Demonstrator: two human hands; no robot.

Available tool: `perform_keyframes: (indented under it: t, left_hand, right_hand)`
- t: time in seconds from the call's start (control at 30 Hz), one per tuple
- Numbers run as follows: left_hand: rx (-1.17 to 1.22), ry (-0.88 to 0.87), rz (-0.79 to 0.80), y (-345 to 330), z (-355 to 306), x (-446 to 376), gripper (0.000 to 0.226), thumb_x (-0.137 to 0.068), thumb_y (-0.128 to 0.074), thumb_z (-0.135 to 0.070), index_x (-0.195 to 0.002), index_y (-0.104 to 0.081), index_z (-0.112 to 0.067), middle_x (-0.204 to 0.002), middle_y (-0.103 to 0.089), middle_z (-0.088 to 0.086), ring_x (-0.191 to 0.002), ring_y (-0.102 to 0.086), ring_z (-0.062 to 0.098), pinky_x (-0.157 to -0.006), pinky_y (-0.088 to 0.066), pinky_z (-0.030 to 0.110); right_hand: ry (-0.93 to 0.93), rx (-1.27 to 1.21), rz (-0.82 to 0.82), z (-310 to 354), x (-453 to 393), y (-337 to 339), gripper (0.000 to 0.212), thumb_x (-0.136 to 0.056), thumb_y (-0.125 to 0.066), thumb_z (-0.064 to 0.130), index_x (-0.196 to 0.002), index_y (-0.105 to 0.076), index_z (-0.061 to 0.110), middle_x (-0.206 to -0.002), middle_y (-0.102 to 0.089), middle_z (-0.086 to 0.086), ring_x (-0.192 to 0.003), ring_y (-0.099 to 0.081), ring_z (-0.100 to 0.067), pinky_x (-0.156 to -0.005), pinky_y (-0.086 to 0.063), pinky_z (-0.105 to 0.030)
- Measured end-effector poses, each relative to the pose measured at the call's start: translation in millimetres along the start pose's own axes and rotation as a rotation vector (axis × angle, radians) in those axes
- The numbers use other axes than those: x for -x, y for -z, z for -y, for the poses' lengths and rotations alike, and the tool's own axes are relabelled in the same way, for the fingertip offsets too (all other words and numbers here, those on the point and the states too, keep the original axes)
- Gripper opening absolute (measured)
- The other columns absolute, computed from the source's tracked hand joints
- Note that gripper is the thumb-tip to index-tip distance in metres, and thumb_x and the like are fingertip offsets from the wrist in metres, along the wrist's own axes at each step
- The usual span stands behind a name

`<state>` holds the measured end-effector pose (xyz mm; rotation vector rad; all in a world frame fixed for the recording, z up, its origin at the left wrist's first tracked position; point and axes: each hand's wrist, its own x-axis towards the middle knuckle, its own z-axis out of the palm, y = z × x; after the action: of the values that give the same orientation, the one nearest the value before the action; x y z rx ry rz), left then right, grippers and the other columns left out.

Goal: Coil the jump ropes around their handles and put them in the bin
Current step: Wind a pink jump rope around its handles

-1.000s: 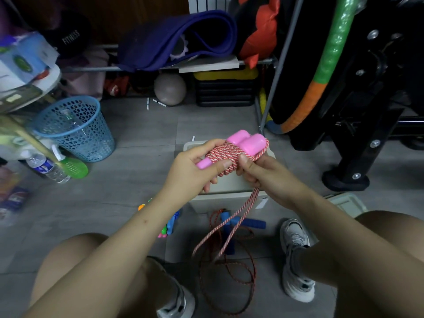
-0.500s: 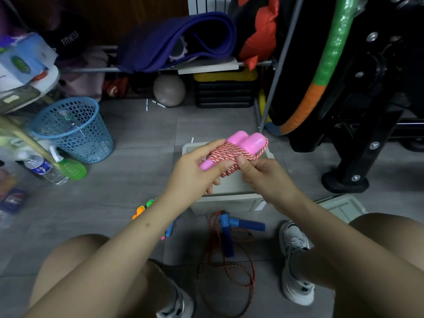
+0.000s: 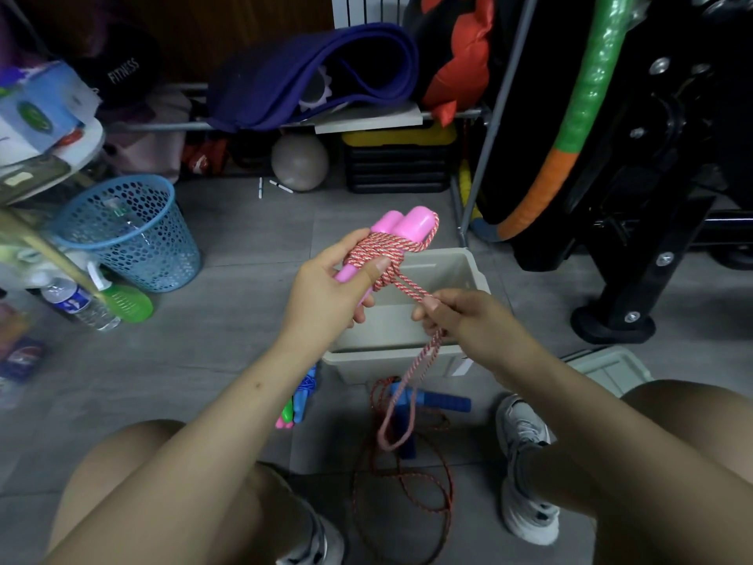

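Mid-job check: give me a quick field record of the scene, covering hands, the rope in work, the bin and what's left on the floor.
left hand: grips the pink handles, thumb pressing the coils
right hand: pinches the doubled pink-and-white rope
rope state: mostly coiled round the handles; short loop hangs below the right hand
bin: grey, open, on the floor under the hands
floor: blue-handled rope uncoiled; another rope bundle left of bin

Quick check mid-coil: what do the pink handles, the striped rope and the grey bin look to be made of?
Pink handles: likely smooth moulded plastic, going by the rounded ends with a soft sheen. Striped rope: twisted red-and-white strands with a matte look, probably woven cord, fibre unclear. Grey bin: seemingly rigid matte plastic, with thin straight walls and a moulded rim.
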<state>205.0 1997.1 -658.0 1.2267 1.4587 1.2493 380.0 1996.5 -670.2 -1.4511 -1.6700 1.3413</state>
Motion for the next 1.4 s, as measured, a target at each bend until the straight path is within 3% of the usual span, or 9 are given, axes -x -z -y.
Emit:
perform_keyframes:
  t: [0.27, 0.37, 0.47, 0.6, 0.77, 0.93, 1.07, 1.27, 1.4]
  left_hand:
    - [-0.121, -0.074, 0.029, 2, 8, -2, 0.043, -0.084, -0.071, -0.021, -0.110, -0.057, -0.053, -0.071, -0.068, -0.016, -0.056, -0.056, 0.011, -0.047, -0.048, 0.027]
    - [-0.164, -0.079, 0.041, 0, 9, -1, 0.042, -0.083, -0.072, -0.025, -0.111, -0.057, -0.053, -0.082, -0.068, -0.010, -0.060, -0.057, 0.015, -0.050, -0.050, 0.029]
    - [-0.228, -0.084, 0.086, -1, 9, 0, 0.044, -0.083, -0.072, -0.026, -0.116, -0.056, -0.049, -0.090, -0.067, -0.002, -0.058, -0.057, 0.013, -0.051, -0.050, 0.029]
    - [-0.339, -0.075, 0.224, 5, 8, -3, 0.050, -0.079, -0.075, -0.025, -0.106, -0.053, -0.061, -0.083, -0.068, -0.007, -0.055, -0.057, 0.010, -0.053, -0.053, 0.033]
    - [-0.386, -0.025, 0.488, 10, 3, 0, 0.056, -0.071, -0.079, -0.032, -0.111, -0.053, -0.061, -0.085, -0.069, -0.009, -0.054, -0.057, 0.010, -0.050, -0.054, 0.031]
    - [-0.470, -0.054, 0.607, 9, -5, 15, 0.063, -0.069, -0.080, -0.031, -0.125, -0.054, -0.047, -0.069, -0.062, -0.033, -0.045, -0.054, -0.005, -0.052, -0.042, 0.009]
    - [-0.445, -0.088, 0.721, 5, -7, 30, 0.065, -0.072, -0.080, -0.027, -0.127, -0.052, -0.047, -0.071, -0.066, -0.027, -0.052, -0.058, -0.003, -0.051, -0.043, 0.009]
    - [-0.313, -0.096, 0.656, 7, -7, 36, 0.073, -0.072, -0.080, -0.020, -0.127, -0.044, -0.053, -0.070, -0.065, -0.027, -0.056, -0.056, -0.005, -0.053, -0.045, 0.010]
    - [-0.272, -0.066, 0.596, 6, -5, 37, 0.083, -0.068, -0.084, -0.022, -0.119, -0.039, -0.070, -0.061, -0.065, -0.002, -0.044, -0.055, 0.013, -0.048, -0.046, 0.022]
  right_hand:
    - [-0.135, -0.195, 0.041, 3, -2, 6, 0.017, -0.099, -0.044, 0.018, -0.097, -0.061, 0.017, -0.065, -0.049, -0.003, -0.048, -0.043, -0.012, -0.051, -0.039, -0.034]
    - [0.037, 0.190, -0.082, 9, 6, 8, 0.019, -0.087, -0.063, 0.030, -0.102, -0.053, 0.024, -0.086, -0.066, -0.004, -0.069, -0.061, -0.021, -0.063, -0.049, -0.038]
    - [0.227, 0.716, -0.159, 14, 11, 9, 0.029, -0.089, -0.058, 0.026, -0.117, -0.052, 0.021, -0.100, -0.069, -0.007, -0.090, -0.063, -0.028, -0.069, -0.044, -0.031]
    - [0.600, 1.103, -0.293, 17, 6, 17, 0.021, -0.084, -0.055, 0.029, -0.087, -0.070, 0.016, -0.071, -0.068, -0.007, -0.064, -0.065, -0.030, -0.050, -0.038, -0.028]
    - [0.679, 0.889, -0.153, 16, 1, 35, 0.023, -0.075, -0.057, 0.038, -0.079, -0.071, 0.020, -0.074, -0.067, 0.002, -0.068, -0.064, -0.023, -0.054, -0.046, -0.029]
    - [0.430, 0.450, 0.047, 19, 2, 45, 0.021, -0.064, -0.085, 0.021, -0.078, -0.069, 0.019, -0.079, -0.066, 0.004, -0.073, -0.059, -0.006, -0.067, -0.045, -0.021]
    - [0.378, 0.343, 0.163, 18, -5, 50, 0.036, -0.055, -0.088, 0.018, -0.071, -0.056, 0.019, -0.067, -0.055, 0.009, -0.061, -0.050, 0.000, -0.057, -0.037, -0.015]
    - [0.318, 0.024, 0.329, 14, -15, 49, 0.028, -0.065, -0.081, 0.011, -0.073, -0.054, 0.015, -0.064, -0.055, 0.011, -0.059, -0.048, -0.003, -0.054, -0.040, -0.014]
    - [0.231, -0.116, 0.365, 12, -21, 53, 0.020, -0.059, -0.080, 0.016, -0.070, -0.064, 0.013, -0.066, -0.065, 0.004, -0.063, -0.059, -0.008, -0.063, -0.050, -0.020]
